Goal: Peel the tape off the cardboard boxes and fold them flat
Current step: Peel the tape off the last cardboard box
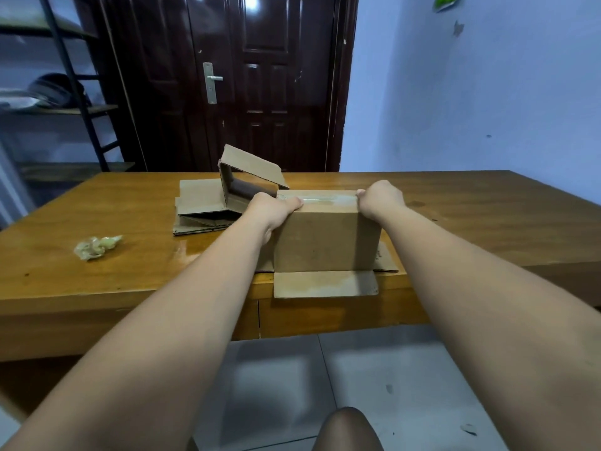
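Standing at the six o'clock edge of the wooden table (130,222), the cardboard box (325,242) is gripped at its taped top by the left hand (273,206) at nine o'clock and the right hand (380,198) at three o'clock, well apart. The clear tape (322,200) is best lifted at one end and drawn low along the seam, the box being held steady.

No text, label, brand or number can be read anywhere, not even on the cardboard box (325,242).
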`<state>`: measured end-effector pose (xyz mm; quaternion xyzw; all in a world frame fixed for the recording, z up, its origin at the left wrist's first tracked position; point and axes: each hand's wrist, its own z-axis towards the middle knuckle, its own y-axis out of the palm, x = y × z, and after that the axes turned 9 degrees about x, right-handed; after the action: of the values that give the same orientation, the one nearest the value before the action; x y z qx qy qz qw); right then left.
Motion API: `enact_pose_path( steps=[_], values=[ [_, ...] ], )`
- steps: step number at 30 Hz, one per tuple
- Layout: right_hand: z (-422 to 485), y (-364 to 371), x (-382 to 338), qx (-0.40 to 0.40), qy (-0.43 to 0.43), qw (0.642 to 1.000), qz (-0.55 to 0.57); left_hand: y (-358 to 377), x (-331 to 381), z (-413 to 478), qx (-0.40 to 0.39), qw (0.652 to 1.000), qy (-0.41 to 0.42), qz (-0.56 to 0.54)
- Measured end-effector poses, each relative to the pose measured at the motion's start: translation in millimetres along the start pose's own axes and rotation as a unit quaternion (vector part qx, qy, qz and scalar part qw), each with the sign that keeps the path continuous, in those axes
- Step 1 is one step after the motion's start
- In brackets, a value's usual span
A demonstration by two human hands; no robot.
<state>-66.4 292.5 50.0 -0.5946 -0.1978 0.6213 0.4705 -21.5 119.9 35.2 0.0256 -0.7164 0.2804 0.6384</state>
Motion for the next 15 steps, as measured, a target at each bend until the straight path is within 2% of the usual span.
enact_pose_path(
  steps=[7, 15],
  values=[
    [7.4, 5.5, -7.2, -0.03, -0.034, 0.999, -0.015, 0.7, -2.1, 6.5, 0.01, 1.0, -0.003, 0.013],
    [3.6, 0.2, -2.0, -0.061, -0.018, 0.997, 0.037, 5.5, -8.9, 3.3, -0.035, 0.99, -0.082, -0.108]
  ],
)
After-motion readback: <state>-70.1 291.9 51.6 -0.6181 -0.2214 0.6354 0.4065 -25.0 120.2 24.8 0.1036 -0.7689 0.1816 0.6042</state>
